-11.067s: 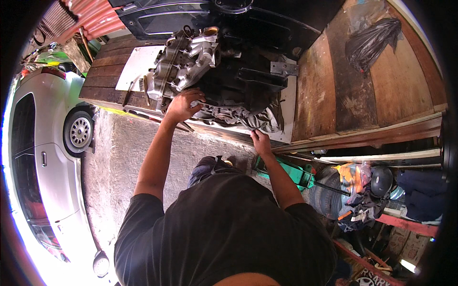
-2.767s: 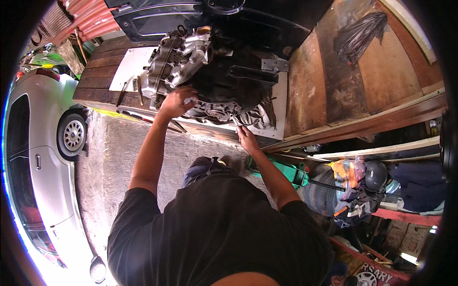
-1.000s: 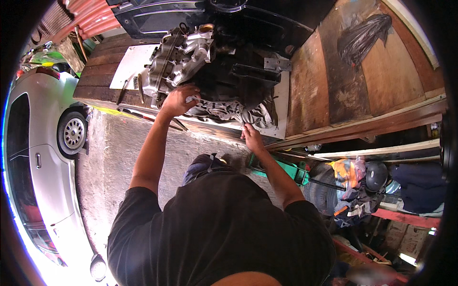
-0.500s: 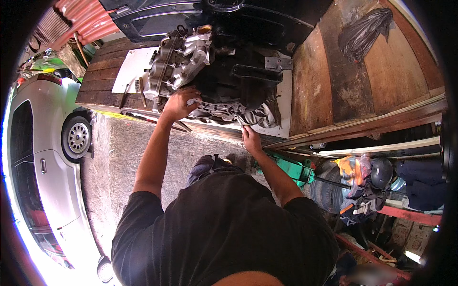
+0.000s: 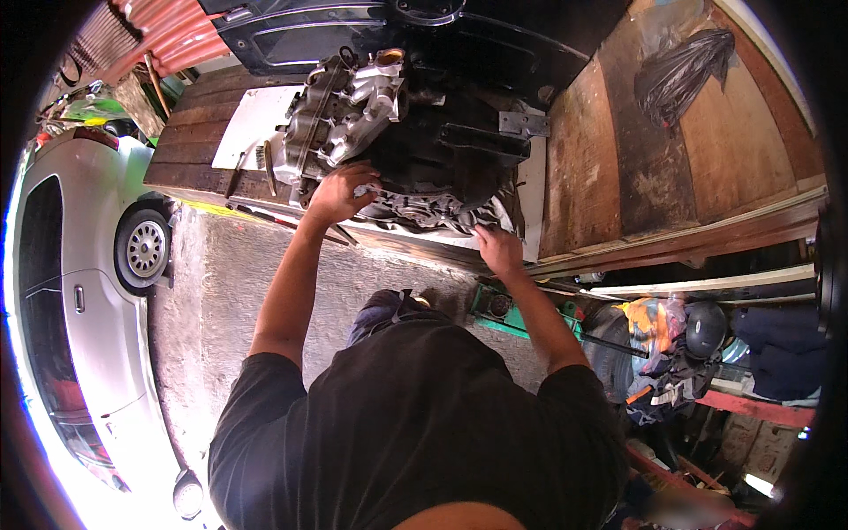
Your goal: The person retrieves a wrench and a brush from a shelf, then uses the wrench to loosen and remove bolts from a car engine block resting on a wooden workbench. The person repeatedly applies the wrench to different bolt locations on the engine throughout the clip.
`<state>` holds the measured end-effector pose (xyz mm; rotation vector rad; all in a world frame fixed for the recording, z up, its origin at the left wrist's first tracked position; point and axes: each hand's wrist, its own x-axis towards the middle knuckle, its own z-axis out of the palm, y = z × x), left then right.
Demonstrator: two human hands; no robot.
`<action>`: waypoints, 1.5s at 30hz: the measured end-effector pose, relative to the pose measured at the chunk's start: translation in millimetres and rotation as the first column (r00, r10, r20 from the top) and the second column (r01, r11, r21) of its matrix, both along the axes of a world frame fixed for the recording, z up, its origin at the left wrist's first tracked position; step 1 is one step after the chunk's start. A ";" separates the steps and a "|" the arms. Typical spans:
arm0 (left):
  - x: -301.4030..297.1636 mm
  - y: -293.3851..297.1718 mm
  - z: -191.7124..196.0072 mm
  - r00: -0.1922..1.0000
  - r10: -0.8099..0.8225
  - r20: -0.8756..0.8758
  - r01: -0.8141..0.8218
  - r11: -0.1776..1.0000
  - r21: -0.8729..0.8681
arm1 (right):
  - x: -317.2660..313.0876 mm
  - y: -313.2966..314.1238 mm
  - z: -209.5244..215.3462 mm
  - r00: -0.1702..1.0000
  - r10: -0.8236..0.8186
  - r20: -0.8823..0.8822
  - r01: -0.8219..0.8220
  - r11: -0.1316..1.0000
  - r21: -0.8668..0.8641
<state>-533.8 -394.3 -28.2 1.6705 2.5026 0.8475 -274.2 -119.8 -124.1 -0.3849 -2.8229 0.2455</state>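
A car engine [image 5: 340, 124] lies on the wooden bench, its silver cover and intake at the left and a dark block at the right. My left hand [image 5: 340, 194] is at the engine's near left edge, fingers curled around something pale that I cannot make out. My right hand [image 5: 501, 250] is closed at the near right corner, beside crumpled grey cloth [image 5: 499, 215] under the engine. Whatever lies in its fingers is too small to name. Between my hands, the engine's near end shows round metal parts [image 5: 420, 206].
A wire brush [image 5: 267, 166] and a dark-handled tool [image 5: 236, 177] lie left of the engine on the wooden bench [image 5: 190, 132]. A black plastic bag [image 5: 685, 75] is on the boards at right. Below stands a green floor jack [image 5: 499, 309]. A silver car [image 5: 84, 291] is parked at left.
My right hand has shifted to the right along the engine's near edge. My left hand keeps its place on the engine. The whole view has shifted slightly.
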 end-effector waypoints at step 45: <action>1.9 1.9 4.8 0.999 -0.022 0.024 0.022 1.000 -0.005 | -9.9 -65.4 -75.4 0.993 -0.075 -0.087 -0.029 0.564 -0.826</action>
